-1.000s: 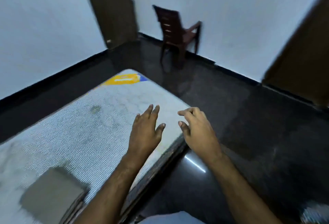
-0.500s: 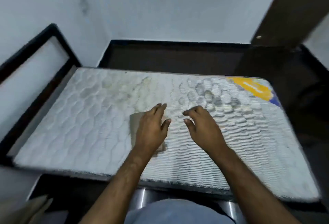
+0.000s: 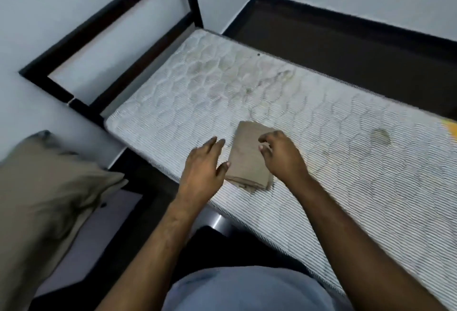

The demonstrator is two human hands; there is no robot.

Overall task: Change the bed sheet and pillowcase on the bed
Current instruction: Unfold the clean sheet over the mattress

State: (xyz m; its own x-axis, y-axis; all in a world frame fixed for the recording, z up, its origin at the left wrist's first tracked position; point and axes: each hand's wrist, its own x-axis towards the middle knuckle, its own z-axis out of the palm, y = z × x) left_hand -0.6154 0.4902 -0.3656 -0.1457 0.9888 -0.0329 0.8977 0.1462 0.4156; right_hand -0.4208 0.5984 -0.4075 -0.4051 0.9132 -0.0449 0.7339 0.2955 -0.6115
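Observation:
A bare white quilted mattress (image 3: 188,102), stained in places, lies on a black bed frame. A folded tan sheet (image 3: 248,157) rests on it near the front edge. My left hand (image 3: 202,169) hovers open just left of the folded sheet, fingers spread. My right hand (image 3: 282,154) is over the sheet's right side with its fingers curled and apart, holding nothing. A tan pillow (image 3: 42,199) lies at the lower left, off the bed.
The black headboard (image 3: 118,31) stands against the white wall at the left. Dark floor (image 3: 346,46) runs along the far side of the bed. A yellow label (image 3: 451,127) shows at the mattress's right edge.
The view has swung left from the bed's foot and the chair to the head end. Both hands have come down over the folded tan sheet, and the pillow has come into view.

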